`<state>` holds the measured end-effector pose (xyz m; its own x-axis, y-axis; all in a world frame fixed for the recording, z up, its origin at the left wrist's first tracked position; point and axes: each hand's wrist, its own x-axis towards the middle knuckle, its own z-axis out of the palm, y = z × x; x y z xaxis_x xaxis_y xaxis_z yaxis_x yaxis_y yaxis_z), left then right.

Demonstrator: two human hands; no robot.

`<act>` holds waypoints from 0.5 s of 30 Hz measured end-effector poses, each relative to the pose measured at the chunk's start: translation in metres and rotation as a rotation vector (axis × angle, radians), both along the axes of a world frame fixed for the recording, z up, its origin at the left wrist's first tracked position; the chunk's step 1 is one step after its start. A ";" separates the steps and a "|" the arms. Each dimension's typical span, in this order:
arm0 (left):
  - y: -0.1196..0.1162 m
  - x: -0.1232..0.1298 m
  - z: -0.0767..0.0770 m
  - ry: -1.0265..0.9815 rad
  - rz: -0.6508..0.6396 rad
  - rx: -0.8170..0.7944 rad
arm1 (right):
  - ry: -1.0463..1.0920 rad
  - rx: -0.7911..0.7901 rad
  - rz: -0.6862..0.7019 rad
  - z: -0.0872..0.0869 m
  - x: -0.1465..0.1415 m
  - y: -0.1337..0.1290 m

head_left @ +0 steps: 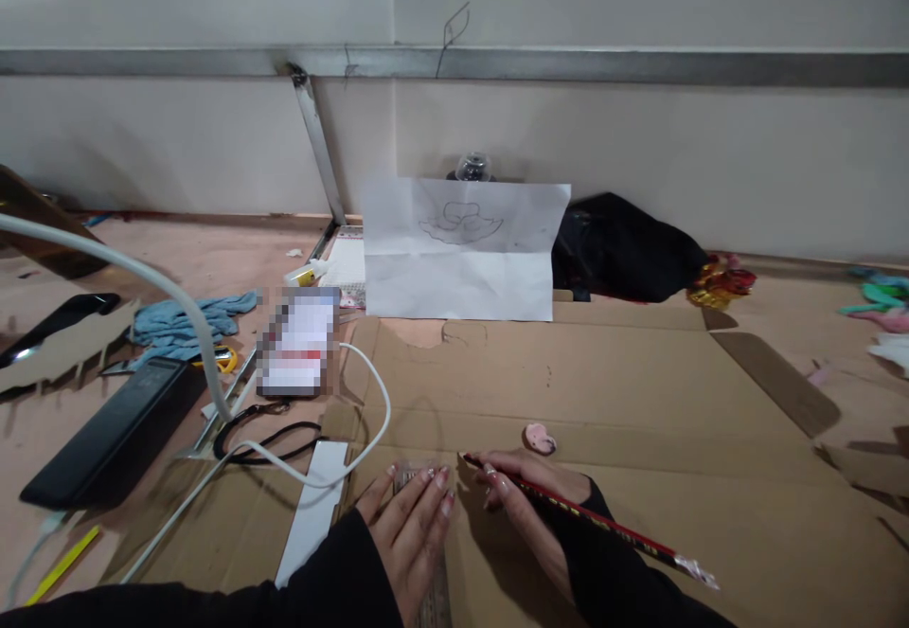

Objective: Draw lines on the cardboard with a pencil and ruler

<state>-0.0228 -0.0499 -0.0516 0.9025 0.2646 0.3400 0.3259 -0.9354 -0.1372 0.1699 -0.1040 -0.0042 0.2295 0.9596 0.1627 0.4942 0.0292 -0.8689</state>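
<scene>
My left hand (410, 538) lies flat with fingers stretched over a clear ruler (436, 595), which rests on a flattened cardboard sheet (639, 391). To its right, my right hand (522, 505) holds a red and black pencil (597, 517), its tip close to the cardboard beside the ruler. A small pink eraser-like lump (540, 439) sits just above my right hand. Behind the cardboard stands a creased white paper (458, 278) with a line drawing on it.
At the left are a phone (298, 344) with a white cable (380, 377), a black power bank (117, 434), a blue cloth (188, 320) and a yellow cutter (63, 565). A black bag (625, 244) lies behind, near the wall.
</scene>
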 end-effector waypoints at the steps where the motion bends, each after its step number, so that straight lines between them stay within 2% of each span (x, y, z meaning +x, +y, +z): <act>1: 0.000 0.000 0.000 -0.015 0.000 0.004 | 0.031 -0.028 -0.005 0.001 0.000 0.000; 5: 0.002 -0.001 0.003 0.005 -0.006 0.021 | 0.110 -0.110 -0.082 0.003 0.000 0.001; 9: 0.005 -0.004 0.011 0.077 -0.037 0.040 | 0.087 -0.094 -0.039 0.005 -0.001 0.001; 13: 0.007 -0.005 0.015 0.076 -0.056 0.036 | 0.341 -0.187 -0.011 0.011 0.002 -0.002; 15: 0.007 -0.005 0.015 0.076 -0.063 0.027 | 0.414 -0.139 -0.048 0.017 0.007 -0.002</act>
<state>-0.0277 -0.0431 -0.0363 0.9407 0.1979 0.2757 0.2539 -0.9494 -0.1848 0.1768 -0.1065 0.0132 0.2936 0.9524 -0.0822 0.1010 -0.1164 -0.9881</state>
